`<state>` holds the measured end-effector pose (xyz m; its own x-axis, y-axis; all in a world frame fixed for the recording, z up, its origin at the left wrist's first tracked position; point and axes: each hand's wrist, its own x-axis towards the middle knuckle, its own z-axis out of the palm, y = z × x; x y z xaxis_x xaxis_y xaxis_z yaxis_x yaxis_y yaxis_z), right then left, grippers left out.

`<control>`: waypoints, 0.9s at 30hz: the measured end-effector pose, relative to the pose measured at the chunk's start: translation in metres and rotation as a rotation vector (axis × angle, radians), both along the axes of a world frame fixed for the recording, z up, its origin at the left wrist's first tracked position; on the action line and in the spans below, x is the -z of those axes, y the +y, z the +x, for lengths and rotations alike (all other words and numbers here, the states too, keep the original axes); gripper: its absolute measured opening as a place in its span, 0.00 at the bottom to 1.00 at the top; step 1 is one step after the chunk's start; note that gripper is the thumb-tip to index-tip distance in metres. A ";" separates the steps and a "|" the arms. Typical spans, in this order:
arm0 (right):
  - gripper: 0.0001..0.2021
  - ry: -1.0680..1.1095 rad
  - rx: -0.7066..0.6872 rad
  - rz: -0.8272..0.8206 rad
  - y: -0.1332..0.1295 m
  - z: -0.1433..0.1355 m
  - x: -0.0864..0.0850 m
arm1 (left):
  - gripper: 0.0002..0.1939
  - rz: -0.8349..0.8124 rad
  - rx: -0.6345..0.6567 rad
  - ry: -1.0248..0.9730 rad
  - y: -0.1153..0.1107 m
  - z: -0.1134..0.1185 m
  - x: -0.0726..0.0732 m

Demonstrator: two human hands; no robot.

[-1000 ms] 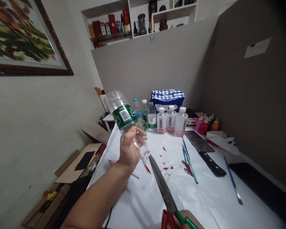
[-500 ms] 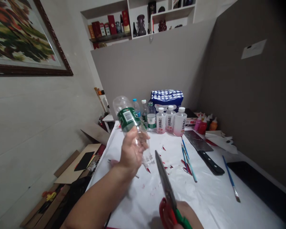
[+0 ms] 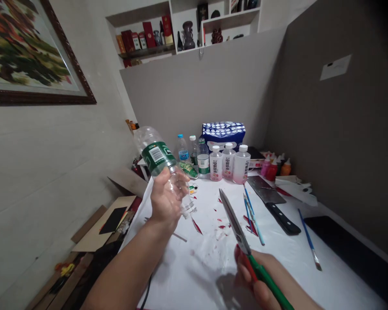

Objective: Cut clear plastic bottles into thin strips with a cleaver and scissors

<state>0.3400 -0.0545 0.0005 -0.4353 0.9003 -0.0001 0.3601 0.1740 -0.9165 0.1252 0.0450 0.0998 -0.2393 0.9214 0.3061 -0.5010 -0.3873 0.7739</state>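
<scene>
A clear plastic bottle with a green label [image 3: 157, 157] is tilted in the air over the table's left side, its bottom up and its mouth down to the right. The fingers of my left hand [image 3: 168, 196] wrap round its neck end. At the lower right, my right hand [image 3: 257, 273] grips the green and red handles of a pair of scissors [image 3: 234, 219]. The blades are together and point up and away from me. Bottle and scissors are apart. Small red scraps [image 3: 197, 226] lie on the white-covered table [image 3: 194, 275] beneath them.
Several bottles [image 3: 215, 163] stand at the back before a blue package [image 3: 224, 132]. On the right lie a cleaver [image 3: 283, 218], paintbrushes [image 3: 309, 241] and a black flat object [image 3: 345, 249], with paint bottles [image 3: 271, 169] behind. Cardboard [image 3: 100, 224] is left of the table.
The bottle has moved left in my left hand. My right hand has come up and to the right with the scissors. The view has shifted slightly.
</scene>
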 end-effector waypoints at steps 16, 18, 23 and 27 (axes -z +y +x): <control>0.10 -0.755 0.180 0.353 0.059 0.013 0.001 | 0.18 0.052 -0.057 -0.012 -0.003 -0.001 -0.002; 0.12 -0.541 0.145 0.367 0.052 0.005 -0.017 | 0.18 0.039 -0.048 0.009 -0.004 0.003 0.000; 0.21 0.159 0.094 0.192 0.038 -0.030 -0.060 | 0.18 0.011 0.017 0.057 -0.010 0.013 0.008; 0.17 0.403 0.031 0.147 0.044 -0.055 -0.069 | 0.17 0.049 0.061 0.107 -0.014 0.016 0.012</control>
